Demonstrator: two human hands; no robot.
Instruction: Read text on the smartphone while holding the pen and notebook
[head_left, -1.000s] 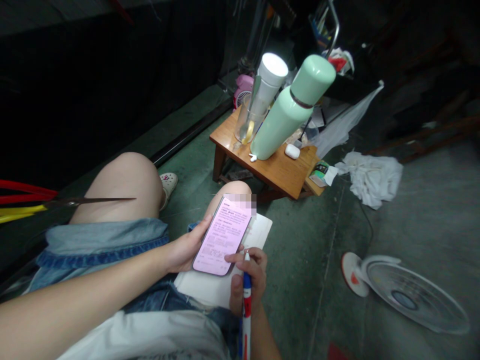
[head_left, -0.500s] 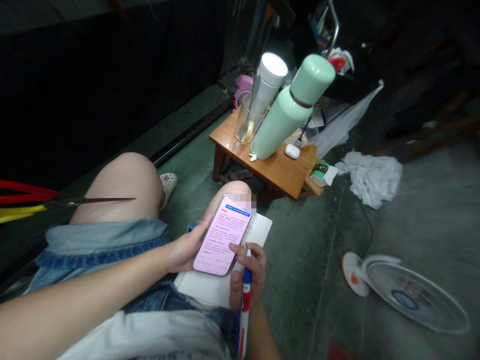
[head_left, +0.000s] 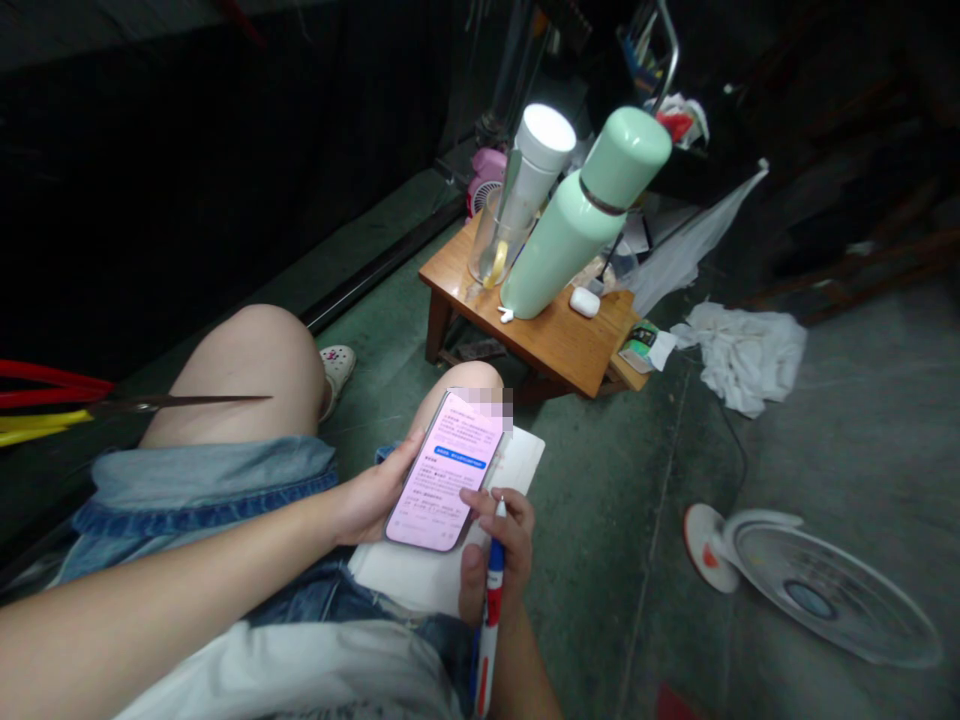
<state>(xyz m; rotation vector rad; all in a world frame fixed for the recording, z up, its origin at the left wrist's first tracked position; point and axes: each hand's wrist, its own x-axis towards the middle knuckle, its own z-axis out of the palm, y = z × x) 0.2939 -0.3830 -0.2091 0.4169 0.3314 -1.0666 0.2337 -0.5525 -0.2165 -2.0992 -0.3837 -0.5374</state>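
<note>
My left hand (head_left: 381, 490) grips a smartphone (head_left: 442, 470) by its left edge, its lit screen full of small text with one blue bar. Under the phone, white paper (head_left: 420, 580) lies across my lap. My right hand (head_left: 506, 550) is closed around a pen (head_left: 492, 600) with a white, blue and red barrel, the tip pointing up and away. One finger of that hand touches the lower right of the screen. Scissors (head_left: 135, 403) with red and yellow handles appear at the left, blade over my bare knee.
Ahead stands a low wooden stool (head_left: 517, 345) bearing a green thermos (head_left: 570, 230), a clear cup (head_left: 491, 245) and a white earbud case (head_left: 584, 302). A fan (head_left: 814, 600) stands on the floor at right, near a crumpled white cloth (head_left: 742, 350).
The text on the phone screen has scrolled down, with the blue bar now lower. Both hands stay almost in place; the right finger has shifted very slightly.
</note>
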